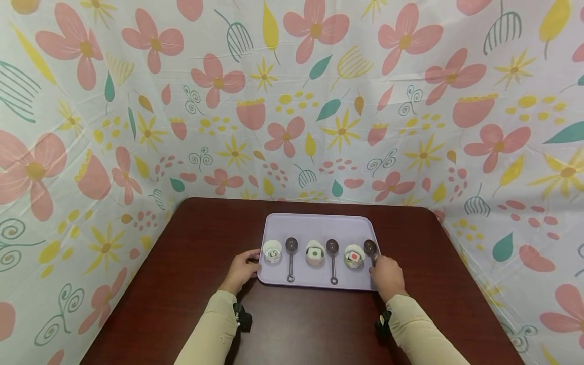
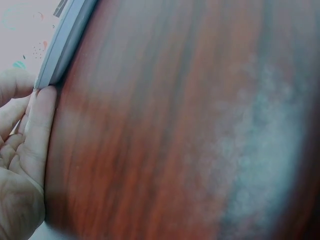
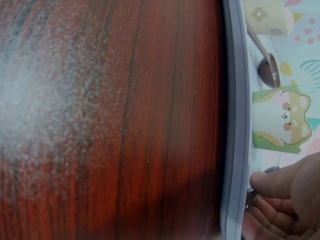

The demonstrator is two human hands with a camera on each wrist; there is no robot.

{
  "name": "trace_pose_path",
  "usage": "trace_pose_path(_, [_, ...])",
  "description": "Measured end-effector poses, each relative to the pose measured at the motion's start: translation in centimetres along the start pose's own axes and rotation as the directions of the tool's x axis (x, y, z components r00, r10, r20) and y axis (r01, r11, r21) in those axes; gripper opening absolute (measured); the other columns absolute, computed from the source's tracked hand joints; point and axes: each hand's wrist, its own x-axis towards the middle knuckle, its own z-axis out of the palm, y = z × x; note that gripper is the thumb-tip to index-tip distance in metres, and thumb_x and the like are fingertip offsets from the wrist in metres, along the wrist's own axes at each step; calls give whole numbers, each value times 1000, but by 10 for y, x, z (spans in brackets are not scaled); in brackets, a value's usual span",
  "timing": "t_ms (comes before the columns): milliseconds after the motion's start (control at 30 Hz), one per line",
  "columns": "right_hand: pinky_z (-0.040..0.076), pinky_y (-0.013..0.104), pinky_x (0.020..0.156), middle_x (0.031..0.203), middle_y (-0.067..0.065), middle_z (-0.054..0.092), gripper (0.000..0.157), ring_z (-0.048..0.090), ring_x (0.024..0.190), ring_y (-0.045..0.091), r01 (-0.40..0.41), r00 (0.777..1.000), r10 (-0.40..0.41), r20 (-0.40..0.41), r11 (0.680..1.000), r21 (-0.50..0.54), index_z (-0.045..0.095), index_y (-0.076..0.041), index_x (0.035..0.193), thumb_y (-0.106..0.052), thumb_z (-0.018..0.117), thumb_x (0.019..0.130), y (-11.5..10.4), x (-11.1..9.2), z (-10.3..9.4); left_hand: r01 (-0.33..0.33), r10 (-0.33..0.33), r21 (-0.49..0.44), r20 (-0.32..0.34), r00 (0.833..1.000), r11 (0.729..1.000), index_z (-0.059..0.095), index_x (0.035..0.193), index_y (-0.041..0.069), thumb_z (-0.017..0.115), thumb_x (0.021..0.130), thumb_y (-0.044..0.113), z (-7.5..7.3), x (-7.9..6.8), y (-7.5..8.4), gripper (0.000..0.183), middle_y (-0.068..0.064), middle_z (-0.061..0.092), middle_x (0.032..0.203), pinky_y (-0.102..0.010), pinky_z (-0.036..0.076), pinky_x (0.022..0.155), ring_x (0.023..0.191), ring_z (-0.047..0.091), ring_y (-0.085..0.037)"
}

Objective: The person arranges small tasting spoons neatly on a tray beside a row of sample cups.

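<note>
In the head view, a lilac tray [image 1: 319, 223] lies on the brown table. It bears a left cup [image 1: 272, 257], a middle cup [image 1: 315, 258] and a right cup [image 1: 354, 263], each holding a small pale piece. Dark spoons alternate with the cups: a left spoon [image 1: 291, 246], a middle spoon [image 1: 332, 247] and a right spoon [image 1: 370, 247]. My left hand [image 1: 242, 271] touches the tray's left edge with fingertips and thumb apart. My right hand [image 1: 388, 278] pinches the right spoon's handle at the tray's right edge; its handle end is hidden by the hand.
Behind the table [image 1: 219, 218] and along its sides hangs a flower-printed cloth [image 1: 296, 101]. In the right wrist view, a dog-printed cup [image 3: 275, 120] stands close beside the thumb, near the tray's raised rim [image 3: 237, 100].
</note>
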Motion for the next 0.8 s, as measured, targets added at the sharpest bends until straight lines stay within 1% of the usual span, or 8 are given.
trace_pose_path(233, [50, 42, 51, 67, 11, 60, 19, 58, 58, 23, -15, 1000, 15, 26, 1000, 14, 64, 3, 74, -8, 70, 89, 2, 2, 0, 24, -24, 23, -3, 1000, 999, 63, 135, 3, 69, 86, -1, 0, 1, 1, 49, -13, 62, 117, -38, 60, 74, 92, 61, -22])
trace_pose_path(400, [49, 41, 51, 67, 11, 61, 18, 58, 59, 23, -16, 1000, 15, 23, 1000, 17, 66, 4, 78, -10, 70, 89, 3, 4, -1, 29, -29, 32, 2, 1000, 999, 62, 136, 3, 68, 87, -1, 0, 2, 0, 49, -13, 61, 118, -38, 60, 75, 95, 60, -24])
trace_pose_path(467, [49, 41, 51, 68, 11, 61, 18, 57, 59, 23, -16, 1000, 16, 22, 1000, 16, 66, 4, 79, -10, 71, 88, 3, 4, -2, 22, -22, 32, 7, 1000, 999, 61, 136, 2, 67, 87, -2, -1, 2, 0, 50, -13, 61, 118, -39, 60, 75, 95, 61, -25])
trace_pose_path(567, [48, 40, 52, 69, 11, 61, 17, 57, 60, 23, -23, 1000, 23, 17, 1000, 21, 67, 3, 80, -11, 71, 88, 3, 4, -4, 27, -27, 24, 15, 1000, 999, 61, 136, 1, 67, 86, -3, -2, 3, -1, 51, -14, 61, 118, -39, 60, 76, 96, 60, -25])
trace_pose_path(667, [50, 41, 53, 72, 13, 64, 15, 58, 62, 24, -22, 1000, 22, 7, 999, 25, 68, 5, 83, -9, 70, 88, 4, 5, -9, 32, -33, 11, 37, 999, 999, 60, 136, -1, 66, 84, -5, -3, 3, 0, 53, -16, 61, 118, -41, 60, 76, 96, 62, -25])
trace_pose_path(800, [53, 44, 57, 79, 19, 67, 18, 62, 66, 27, -11, 1000, 11, 9, 1000, 18, 69, 10, 92, -8, 68, 90, 5, 6, -22, 62, -60, -18, 98, 993, 998, 57, 138, -4, 67, 82, -8, -7, 5, 5, 57, -20, 60, 118, -43, 61, 76, 97, 64, -28])
